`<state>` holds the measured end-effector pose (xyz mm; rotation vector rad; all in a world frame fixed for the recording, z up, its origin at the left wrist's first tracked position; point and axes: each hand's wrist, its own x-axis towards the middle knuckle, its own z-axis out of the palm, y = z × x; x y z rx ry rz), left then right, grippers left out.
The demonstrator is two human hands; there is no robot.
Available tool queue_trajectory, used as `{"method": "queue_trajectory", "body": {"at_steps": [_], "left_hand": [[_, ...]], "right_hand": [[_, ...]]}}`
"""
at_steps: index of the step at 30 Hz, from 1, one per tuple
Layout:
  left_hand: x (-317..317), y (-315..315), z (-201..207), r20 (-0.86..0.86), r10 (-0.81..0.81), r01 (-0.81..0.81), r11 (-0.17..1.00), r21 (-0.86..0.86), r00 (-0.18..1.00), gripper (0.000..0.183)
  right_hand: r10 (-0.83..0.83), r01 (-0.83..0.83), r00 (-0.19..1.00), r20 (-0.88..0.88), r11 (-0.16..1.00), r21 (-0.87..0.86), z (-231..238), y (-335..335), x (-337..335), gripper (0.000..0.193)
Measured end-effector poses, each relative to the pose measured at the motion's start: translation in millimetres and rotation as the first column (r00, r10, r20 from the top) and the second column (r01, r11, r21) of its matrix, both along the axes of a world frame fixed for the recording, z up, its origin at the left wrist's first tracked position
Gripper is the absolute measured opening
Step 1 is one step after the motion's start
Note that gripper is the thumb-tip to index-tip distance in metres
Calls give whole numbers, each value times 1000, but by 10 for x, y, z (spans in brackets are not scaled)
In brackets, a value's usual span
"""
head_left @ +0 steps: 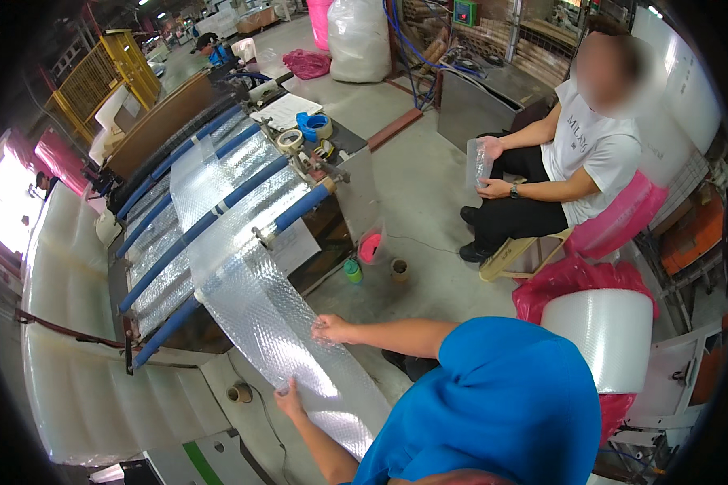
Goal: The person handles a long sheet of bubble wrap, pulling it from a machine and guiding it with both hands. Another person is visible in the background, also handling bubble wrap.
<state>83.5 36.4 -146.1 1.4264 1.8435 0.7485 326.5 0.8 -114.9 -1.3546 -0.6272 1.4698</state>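
A long strip of clear bubble wrap (275,339) runs down toward me from a machine with blue rollers (251,184). My right hand (332,329) pinches the strip's right edge. Lower down, my left hand (288,398) grips its left edge, the thumb lying over the film. Between my two hands the strip hangs fairly flat and reflects the light. Its near end passes down by my blue shirt (493,396), where I cannot see where it stops.
On the right a seated co-worker (594,153) holds a small clear bubble-wrap piece (478,164). Tape rolls (289,142) lie on the machine's side table. A bin (370,245), a green bottle (353,271) and a cardboard core (239,393) stand on the floor. A large bubble-wrap roll (598,331) is nearby.
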Motion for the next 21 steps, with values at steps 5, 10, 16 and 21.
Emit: {"method": "queue_trajectory", "body": {"at_steps": [5,10,16,21], "left_hand": [[-509,-725,-233,208,-29,126,874,-469,978,65],[-723,-1297,-188,-12,22,-24,959,-281,1000,66],[-968,-1509,533,145,-20,41,989,-143,989,68],[-1005,-1614,1085,55,52,-52,999,-14,997,56]], "right_hand": [[163,-174,983,-82,972,-159,-158,-794,-481,31],[311,-293,948,61,932,-212,-274,-1393,-799,27],[329,-320,944,2,922,-216,116,-1570,-851,27],[195,-195,981,15,980,25,509,-1715,-980,25]]}}
